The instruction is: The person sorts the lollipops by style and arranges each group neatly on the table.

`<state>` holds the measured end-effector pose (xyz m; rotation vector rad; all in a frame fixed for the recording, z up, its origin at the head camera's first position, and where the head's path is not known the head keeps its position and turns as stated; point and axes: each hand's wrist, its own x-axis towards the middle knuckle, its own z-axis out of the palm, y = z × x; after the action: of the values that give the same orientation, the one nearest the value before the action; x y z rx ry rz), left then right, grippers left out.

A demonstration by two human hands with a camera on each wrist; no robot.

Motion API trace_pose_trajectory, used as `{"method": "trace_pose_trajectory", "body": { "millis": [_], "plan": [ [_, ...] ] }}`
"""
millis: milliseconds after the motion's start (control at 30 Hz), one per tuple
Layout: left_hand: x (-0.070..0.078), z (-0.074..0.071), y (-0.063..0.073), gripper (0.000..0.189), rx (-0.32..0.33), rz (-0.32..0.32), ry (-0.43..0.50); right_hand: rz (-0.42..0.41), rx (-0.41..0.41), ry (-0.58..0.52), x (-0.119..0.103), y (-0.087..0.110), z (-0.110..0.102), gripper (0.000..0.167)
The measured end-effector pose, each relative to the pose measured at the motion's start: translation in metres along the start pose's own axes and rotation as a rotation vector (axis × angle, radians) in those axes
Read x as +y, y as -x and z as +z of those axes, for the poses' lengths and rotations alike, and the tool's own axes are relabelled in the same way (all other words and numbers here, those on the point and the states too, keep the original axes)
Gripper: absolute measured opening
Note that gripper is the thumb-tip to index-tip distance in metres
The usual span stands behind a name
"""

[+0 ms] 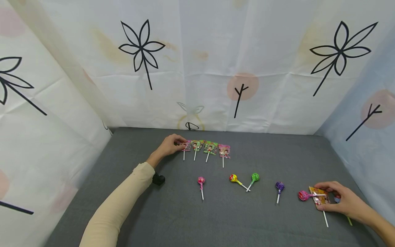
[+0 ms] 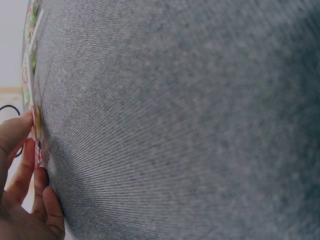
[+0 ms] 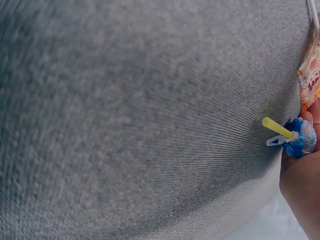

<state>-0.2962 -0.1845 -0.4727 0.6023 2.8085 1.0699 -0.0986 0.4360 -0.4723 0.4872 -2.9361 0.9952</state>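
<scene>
At the back of the grey table, my left hand (image 1: 169, 145) pinches a flat lollipop in a pink wrapper (image 1: 187, 146), the leftmost in a row of flat-wrapped lollipops. In the left wrist view, the thumb and fingers (image 2: 20, 177) meet at its edge. My right hand (image 1: 347, 202), at the right side, grips a flat lollipop in an orange wrapper (image 1: 320, 201) between thumb and fingers, its white stick pointing to the front. A round pink lollipop (image 1: 303, 196) has its stick across that wrapper. Partly hidden by this hand is a round blue lollipop (image 3: 300, 139) with a yellow-green stick.
Beside the left hand's packet lie green-wrapped lollipops (image 1: 211, 147) and another pink-wrapped one (image 1: 224, 151). Nearer are round lollipops: pink (image 1: 201, 180), yellow (image 1: 233, 178), green (image 1: 255, 177) and purple (image 1: 279, 186). Patterned white cloth (image 1: 210, 61) surrounds the grey table (image 1: 234, 223).
</scene>
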Motion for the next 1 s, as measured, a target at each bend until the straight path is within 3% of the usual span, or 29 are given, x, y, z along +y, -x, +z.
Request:
{"method": "trace_pose_trajectory", "body": {
  "millis": [600, 1000],
  "plan": [
    [0.0007, 0.0001, -0.0006, 0.024, 0.010, 0.022, 0.004, 0.038, 0.022, -0.049, -0.0003, -0.0004, -0.0064, 0.047],
    [0.0005, -0.0002, -0.0006, 0.024, -0.003, -0.008, 0.005, 0.159, -0.022, -0.050, -0.0065, -0.0051, -0.0085, 0.041]
  ]
}}
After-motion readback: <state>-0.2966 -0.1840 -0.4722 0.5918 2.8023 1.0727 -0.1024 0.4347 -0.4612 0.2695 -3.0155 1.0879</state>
